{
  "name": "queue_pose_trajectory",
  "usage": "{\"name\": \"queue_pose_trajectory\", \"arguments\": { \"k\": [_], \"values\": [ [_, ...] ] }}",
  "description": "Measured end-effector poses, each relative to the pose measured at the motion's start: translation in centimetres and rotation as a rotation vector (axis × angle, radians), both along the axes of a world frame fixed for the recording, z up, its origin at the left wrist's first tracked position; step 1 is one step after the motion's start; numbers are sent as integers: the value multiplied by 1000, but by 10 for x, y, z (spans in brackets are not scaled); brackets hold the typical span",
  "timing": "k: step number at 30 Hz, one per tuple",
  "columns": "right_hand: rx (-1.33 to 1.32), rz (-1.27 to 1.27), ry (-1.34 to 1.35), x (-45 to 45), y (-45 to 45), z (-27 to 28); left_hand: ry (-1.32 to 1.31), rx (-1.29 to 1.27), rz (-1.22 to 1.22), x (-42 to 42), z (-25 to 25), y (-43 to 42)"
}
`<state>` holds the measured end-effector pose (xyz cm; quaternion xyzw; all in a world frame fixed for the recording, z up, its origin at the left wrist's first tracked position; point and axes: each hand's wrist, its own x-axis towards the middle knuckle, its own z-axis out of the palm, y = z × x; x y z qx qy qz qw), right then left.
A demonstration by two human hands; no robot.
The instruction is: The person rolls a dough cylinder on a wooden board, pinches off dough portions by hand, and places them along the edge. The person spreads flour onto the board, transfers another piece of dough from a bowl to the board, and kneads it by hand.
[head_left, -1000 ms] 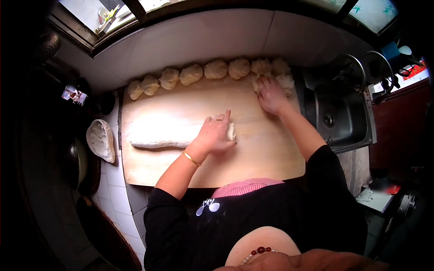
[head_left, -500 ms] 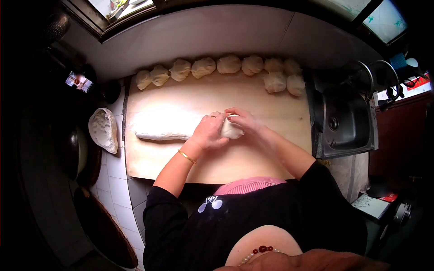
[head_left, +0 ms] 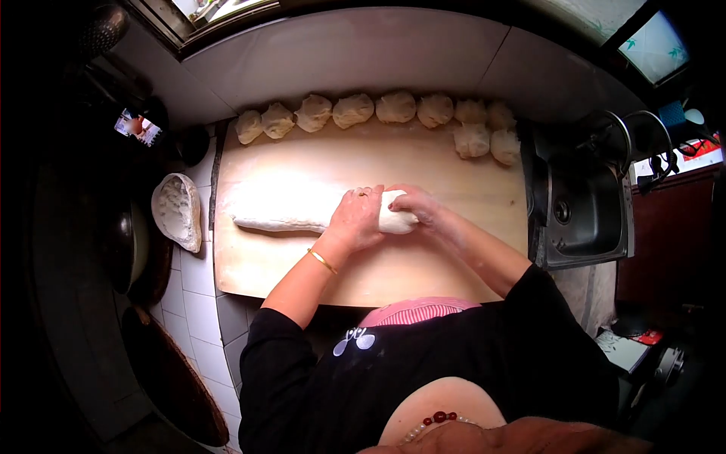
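Note:
A long log of white dough (head_left: 280,224) lies across the wooden board (head_left: 302,276). My left hand (head_left: 358,217) is wrapped over the log near its right end, fingers pointing away from me. Beyond it the dough's rounded right end (head_left: 398,222) bulges out, and my right hand (head_left: 415,203) grips that end from the far right side, fingers curled over its top. Both hands are close together on the same dough. Parts of the dough under my palms are hidden.
Several dough lumps (head_left: 353,110) line the board's far edge, bunched at the right. A floury bowl (head_left: 176,212) stands on white tiles at left, with a lit phone screen (head_left: 138,126) behind it. A metal sink (head_left: 586,216) adjoins the board's right side.
The whole view has shifted slightly, so the board appears a little further right. My right hand's fingers have moved slightly over the dough end, and more of that end shows between my hands.

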<state>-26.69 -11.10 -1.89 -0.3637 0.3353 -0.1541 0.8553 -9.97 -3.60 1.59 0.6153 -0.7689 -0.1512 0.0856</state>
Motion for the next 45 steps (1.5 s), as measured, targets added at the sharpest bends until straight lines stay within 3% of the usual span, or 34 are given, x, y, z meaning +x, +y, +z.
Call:
{"name": "queue_pose_trajectory", "arguments": {
  "k": [8,13,17,23,25,28,30,32,33,36,39,42,45],
  "values": [
    [20,-66,42,-9,12,7,-118,-26,-52,2,-17,-6],
    [36,-74,-68,-18,17,6,-167,-27,-52,-2,-20,-9],
    [224,-153,-79,-19,27,25,-143,-84,-38,-2,-22,-7],
    [144,-136,-281,-22,27,69,-91,-114,-19,-4,-32,-10],
    [-326,-213,-304,-22,9,109,-151,-41,-21,-8,-21,-11],
    [-1678,-443,242,-23,-40,118,-135,37,-36,-7,-4,-11],
    [-1745,-434,478,-26,-66,79,-57,38,-51,-1,-7,-9],
    [-1899,40,1008,-41,-92,13,-114,117,-81,4,10,-6],
    [-1889,148,1081,-43,-91,7,-143,157,-95,7,18,-5],
    [-1778,54,1027,-41,-96,-1,-136,116,-32,28,23,9],
    [-1754,-195,785,-29,-68,25,-245,124,-54,38,23,18],
    [-992,-20,500,2,-29,22,-220,175,-41,42,15,16],
    [-475,-6,230,36,-15,-28,-28,98,-31,55,5,11]
  ]
}}
